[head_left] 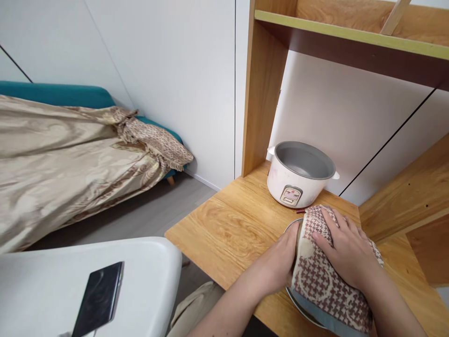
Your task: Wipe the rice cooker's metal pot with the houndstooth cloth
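Note:
A brown-and-cream houndstooth cloth with a grey-blue lower edge bulges over something hidden beneath it. My left hand is closed at the cloth's left edge, with most of its fingertips tucked out of sight. On top of the cloth, my right hand curves over it, fingers slightly apart and pressed to the fabric. Below the cloth shows the thin metal rim of a round vessel or lid; its kind is hidden. Just behind stands a white rice cooker body, lidless, its grey inside visible.
The wooden desktop carries the cooker, under a wooden shelf with an upright side panel. To the left, a dark phone lies on a white table. Farther back is a teal sofa under a beige cover.

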A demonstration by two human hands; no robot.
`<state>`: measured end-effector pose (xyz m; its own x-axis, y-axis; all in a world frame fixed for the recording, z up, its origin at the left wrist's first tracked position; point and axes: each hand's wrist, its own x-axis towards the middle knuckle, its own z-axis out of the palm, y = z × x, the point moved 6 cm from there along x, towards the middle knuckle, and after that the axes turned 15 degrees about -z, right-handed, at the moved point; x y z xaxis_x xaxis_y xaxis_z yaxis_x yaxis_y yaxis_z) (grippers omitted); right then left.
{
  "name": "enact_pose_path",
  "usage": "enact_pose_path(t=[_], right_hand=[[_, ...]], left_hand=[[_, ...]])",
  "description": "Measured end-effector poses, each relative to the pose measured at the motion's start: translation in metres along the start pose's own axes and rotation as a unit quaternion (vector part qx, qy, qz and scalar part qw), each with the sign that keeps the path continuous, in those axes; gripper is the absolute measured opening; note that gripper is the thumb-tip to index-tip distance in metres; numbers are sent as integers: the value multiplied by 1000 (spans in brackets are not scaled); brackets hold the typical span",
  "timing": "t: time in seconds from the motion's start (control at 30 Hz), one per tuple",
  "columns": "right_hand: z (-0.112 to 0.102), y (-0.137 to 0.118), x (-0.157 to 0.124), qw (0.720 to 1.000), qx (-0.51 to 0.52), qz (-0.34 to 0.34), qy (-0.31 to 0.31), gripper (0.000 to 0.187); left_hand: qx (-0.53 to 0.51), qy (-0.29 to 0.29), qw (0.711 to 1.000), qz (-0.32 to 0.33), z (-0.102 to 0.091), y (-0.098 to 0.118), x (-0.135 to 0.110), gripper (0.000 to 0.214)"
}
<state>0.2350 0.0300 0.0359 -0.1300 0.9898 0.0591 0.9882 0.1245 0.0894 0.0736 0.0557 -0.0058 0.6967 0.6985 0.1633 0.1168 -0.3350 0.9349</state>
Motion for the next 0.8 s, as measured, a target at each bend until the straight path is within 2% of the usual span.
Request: enact_pose_path(t=[0.1, 0.17, 0.23, 0.43, 0.5, 0.67, 0.8], right_hand=[[0, -5, 1, 998, 9, -68, 1, 71], [0, -8, 1, 996, 13, -90, 5, 70], [0, -8, 1, 996, 9, -83, 10, 69], [0, -1, 0, 1000, -8, 23, 16, 73], [0, -1, 0, 1000, -8, 14, 16, 73], [2, -5, 0, 998, 6, -64, 12, 72], [2, -5, 0, 998, 11, -58, 4, 71]], left_hand=[[18, 2, 1000, 4, 2, -6, 1, 121], [24, 1, 1000, 4, 4, -9, 1, 122], [18, 3, 1000, 3, 4, -9, 0, 120], [-2, 3, 1000, -18, 0, 2, -1, 98], [-8, 1, 1000, -13, -1, 3, -1, 96], [-7, 3, 1000, 4, 2, -4, 0, 114], [-4, 1, 1000, 0, 4, -11, -1, 120]])
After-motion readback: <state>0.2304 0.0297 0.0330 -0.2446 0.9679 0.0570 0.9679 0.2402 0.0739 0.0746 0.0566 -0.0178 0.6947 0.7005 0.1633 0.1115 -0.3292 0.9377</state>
